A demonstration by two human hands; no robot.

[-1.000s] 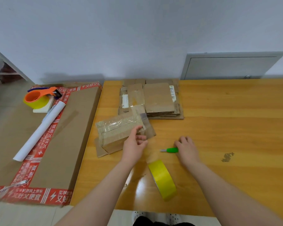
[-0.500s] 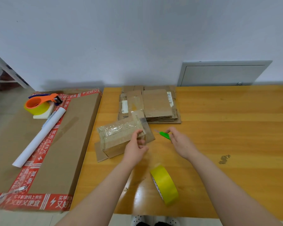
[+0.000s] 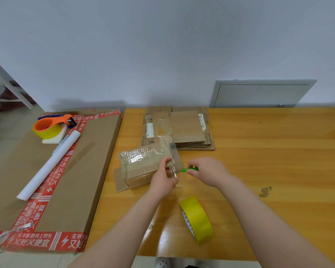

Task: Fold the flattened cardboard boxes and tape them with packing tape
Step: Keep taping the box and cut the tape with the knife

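The right hand [image 3: 207, 171], which lay on the counter [image 3: 269, 161] 1 second ago, now grips the green cutter [image 3: 190, 169] just beside the left hand [image 3: 163, 180], which pinches a clear tape strip [image 3: 174, 172] at the taped box [image 3: 143, 165]. The yellow tape roll [image 3: 196, 219] stands nearer; flattened boxes [image 3: 186, 128] lie behind. A tape dispenser [image 3: 52, 125] sits on the carton [image 3: 81, 171] at left.

A makeshift packing station, possibly in a spare room, is suggested: flattened cartons [image 3: 186, 128], a yellow tape roll [image 3: 198, 219] and a tape dispenser [image 3: 52, 124] are laid out by a bare wall [image 3: 162, 45].
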